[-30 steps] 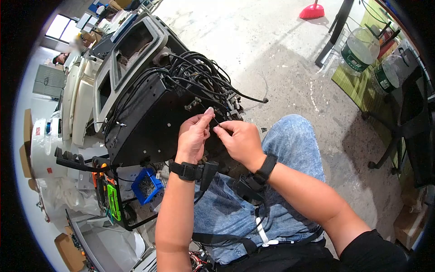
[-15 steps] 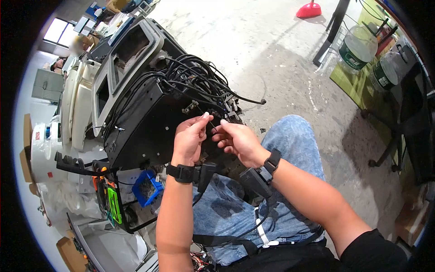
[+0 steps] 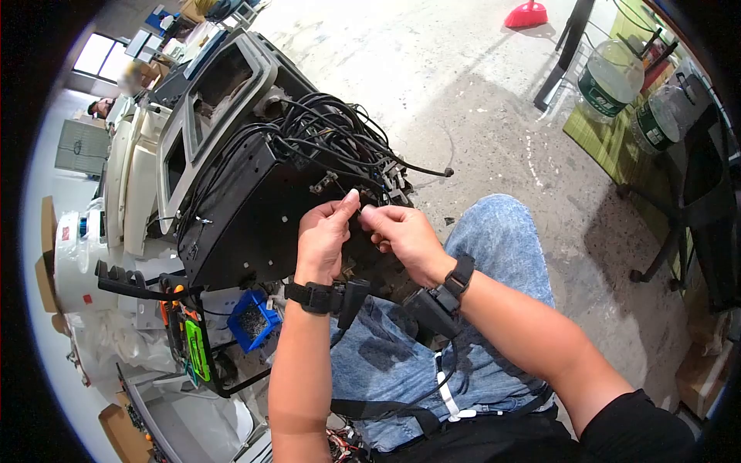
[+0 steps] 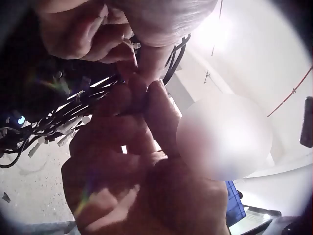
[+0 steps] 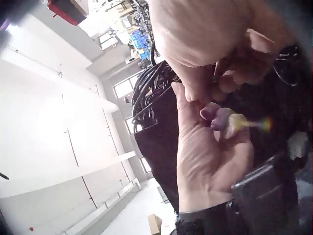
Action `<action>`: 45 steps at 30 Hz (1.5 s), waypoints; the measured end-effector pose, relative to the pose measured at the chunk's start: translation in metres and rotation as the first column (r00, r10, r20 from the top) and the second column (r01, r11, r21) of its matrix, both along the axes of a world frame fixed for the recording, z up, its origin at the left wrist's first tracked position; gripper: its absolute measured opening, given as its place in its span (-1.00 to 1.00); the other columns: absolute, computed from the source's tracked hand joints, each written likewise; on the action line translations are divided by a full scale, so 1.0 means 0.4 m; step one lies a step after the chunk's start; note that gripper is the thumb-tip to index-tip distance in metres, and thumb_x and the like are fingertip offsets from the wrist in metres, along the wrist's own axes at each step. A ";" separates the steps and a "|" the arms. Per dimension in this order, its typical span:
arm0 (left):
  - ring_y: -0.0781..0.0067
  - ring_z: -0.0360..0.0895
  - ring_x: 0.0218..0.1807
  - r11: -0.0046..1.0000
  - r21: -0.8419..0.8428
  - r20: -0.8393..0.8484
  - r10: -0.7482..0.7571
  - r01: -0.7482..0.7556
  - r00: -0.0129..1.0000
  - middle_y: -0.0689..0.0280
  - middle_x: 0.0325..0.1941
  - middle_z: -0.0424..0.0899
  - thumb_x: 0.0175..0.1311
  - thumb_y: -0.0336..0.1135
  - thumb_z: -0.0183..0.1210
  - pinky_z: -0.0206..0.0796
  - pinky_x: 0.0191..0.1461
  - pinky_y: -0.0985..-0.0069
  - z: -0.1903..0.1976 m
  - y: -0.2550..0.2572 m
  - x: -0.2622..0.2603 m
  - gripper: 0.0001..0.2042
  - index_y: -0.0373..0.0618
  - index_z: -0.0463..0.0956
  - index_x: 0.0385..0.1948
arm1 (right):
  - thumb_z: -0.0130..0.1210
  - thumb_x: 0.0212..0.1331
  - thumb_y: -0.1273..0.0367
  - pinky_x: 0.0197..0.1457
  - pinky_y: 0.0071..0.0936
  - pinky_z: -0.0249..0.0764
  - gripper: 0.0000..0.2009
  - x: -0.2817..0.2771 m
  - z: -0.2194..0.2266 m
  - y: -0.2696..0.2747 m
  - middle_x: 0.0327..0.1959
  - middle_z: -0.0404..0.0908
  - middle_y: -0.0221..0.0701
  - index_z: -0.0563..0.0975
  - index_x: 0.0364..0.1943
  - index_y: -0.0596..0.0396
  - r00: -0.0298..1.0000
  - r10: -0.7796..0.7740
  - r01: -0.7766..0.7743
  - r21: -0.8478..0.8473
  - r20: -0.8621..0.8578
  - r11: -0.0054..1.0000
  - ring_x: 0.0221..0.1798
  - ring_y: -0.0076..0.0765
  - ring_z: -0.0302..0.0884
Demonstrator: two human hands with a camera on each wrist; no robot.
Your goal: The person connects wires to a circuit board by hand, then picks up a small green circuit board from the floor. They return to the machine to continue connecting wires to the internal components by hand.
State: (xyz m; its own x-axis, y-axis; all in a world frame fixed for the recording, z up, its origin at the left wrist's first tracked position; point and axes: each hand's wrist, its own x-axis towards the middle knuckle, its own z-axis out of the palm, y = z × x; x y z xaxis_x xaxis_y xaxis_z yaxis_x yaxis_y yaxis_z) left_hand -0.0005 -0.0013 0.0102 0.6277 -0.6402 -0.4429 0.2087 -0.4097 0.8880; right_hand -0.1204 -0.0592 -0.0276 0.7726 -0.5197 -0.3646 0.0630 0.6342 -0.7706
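L hand (image 3: 321, 238): fingertips pinched on thin dark strand (image 3: 358, 211). R hand (image 3: 414, 245), approx. 4 o'clock: spread prev., now pinched w/ same strand. Cable bundle (image 3: 328, 123): 12 o'clock.

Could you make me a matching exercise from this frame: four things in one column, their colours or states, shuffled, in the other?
1. Cables
2. Bin of small bits
3. Broom head
4. Bottle labels

A. Red, down on the floor
B. Green
C. Black, in a tangled heap
D. Blue

Pairs: 1-C, 2-D, 3-A, 4-B
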 end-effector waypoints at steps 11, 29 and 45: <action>0.81 0.00 -0.71 0.998 -0.003 0.034 -0.060 0.060 0.998 0.61 -0.74 0.24 0.15 -0.23 0.10 -0.15 -0.65 0.75 0.011 0.002 0.001 -0.76 -0.26 0.54 -0.40 | -0.02 0.14 0.22 -0.38 -0.66 0.30 -0.75 0.006 -0.004 -0.001 -0.41 0.50 -0.49 0.51 -0.29 0.12 0.993 0.041 -0.065 0.235 0.107 0.970 -0.45 -0.63 0.35; 0.80 0.14 -0.67 1.000 -0.004 0.075 0.001 -0.001 0.997 0.52 -0.67 0.41 0.05 -0.23 0.21 -0.03 -0.60 0.75 0.008 0.001 -0.002 -0.78 -0.22 0.55 -0.50 | -0.12 0.21 0.20 -0.35 -0.68 0.34 -0.74 0.007 -0.022 -0.004 -0.37 0.53 -0.49 0.48 -0.26 0.09 0.989 0.049 -0.100 0.377 0.143 0.921 -0.40 -0.64 0.40; 0.83 0.04 -0.71 1.000 0.025 0.009 -0.019 0.019 1.000 0.62 -0.73 0.28 0.05 -0.25 0.21 -0.15 -0.64 0.76 0.016 0.009 0.009 -0.80 -0.21 0.55 -0.47 | -0.13 0.21 0.20 -0.40 -0.70 0.31 -0.73 0.005 -0.036 0.004 -0.33 0.51 -0.51 0.49 -0.24 0.07 0.992 -0.122 0.125 0.085 -0.040 0.989 -0.44 -0.66 0.37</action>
State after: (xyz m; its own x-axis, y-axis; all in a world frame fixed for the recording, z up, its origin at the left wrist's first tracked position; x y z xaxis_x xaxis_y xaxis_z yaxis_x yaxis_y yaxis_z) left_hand 0.0029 0.0022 0.0164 0.6194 -0.6411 -0.4531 0.1928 -0.4353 0.8794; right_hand -0.1186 -0.0576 -0.0421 0.6908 -0.5749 -0.4384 0.1188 0.6884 -0.7155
